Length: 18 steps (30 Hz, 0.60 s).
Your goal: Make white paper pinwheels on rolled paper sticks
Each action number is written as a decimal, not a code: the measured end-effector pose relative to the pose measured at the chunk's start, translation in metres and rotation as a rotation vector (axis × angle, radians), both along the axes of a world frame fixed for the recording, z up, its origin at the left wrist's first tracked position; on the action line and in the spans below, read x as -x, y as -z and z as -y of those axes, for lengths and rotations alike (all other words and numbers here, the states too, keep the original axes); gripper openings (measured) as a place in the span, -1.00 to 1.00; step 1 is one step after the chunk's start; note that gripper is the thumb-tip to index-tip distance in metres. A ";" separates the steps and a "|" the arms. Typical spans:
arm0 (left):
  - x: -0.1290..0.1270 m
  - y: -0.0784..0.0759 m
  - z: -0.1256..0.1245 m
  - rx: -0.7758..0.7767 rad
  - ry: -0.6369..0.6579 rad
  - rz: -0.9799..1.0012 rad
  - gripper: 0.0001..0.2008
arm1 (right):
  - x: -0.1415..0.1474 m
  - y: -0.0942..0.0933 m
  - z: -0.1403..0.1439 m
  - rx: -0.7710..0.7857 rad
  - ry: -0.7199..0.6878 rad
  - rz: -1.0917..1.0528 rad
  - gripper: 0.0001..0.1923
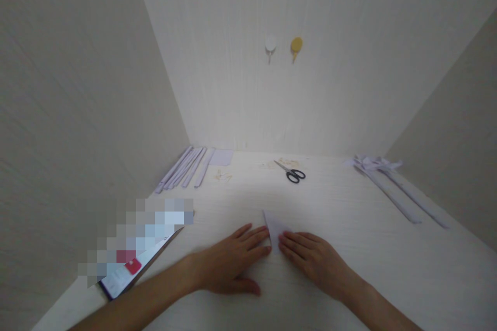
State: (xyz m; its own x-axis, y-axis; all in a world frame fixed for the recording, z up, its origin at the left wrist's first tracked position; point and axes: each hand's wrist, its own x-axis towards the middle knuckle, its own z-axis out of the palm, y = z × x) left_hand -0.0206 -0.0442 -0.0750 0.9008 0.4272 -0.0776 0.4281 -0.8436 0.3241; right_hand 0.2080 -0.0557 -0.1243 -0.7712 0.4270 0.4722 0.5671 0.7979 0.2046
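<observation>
lying between both hands, touching fingertips: paper piece.

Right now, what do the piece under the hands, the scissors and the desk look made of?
Folded piece under left hand and right hand: thin pale lavender paper, matte, with a sharp crease and point.
Scissors: bright blades, probably metal; black handles, likely plastic.
Desk: pale wood-grain surface, matte; solid or laminate, cannot tell.

A small pale folded paper lies flat on the desk, one corner pointing away.
</observation>
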 end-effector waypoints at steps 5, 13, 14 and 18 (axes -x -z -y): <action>0.001 0.002 0.001 -0.002 -0.058 -0.004 -0.35 | 0.001 -0.004 0.001 0.032 0.003 0.045 -0.74; 0.003 0.006 -0.002 -0.006 0.019 0.038 -0.39 | 0.000 0.001 0.000 0.067 0.002 0.042 -0.75; 0.003 0.005 -0.002 0.002 0.029 0.031 -0.39 | 0.000 0.001 0.000 0.083 0.001 0.049 -0.74; -0.002 0.001 -0.003 0.019 0.028 0.042 -0.40 | -0.003 -0.005 0.000 0.217 0.010 0.098 -0.70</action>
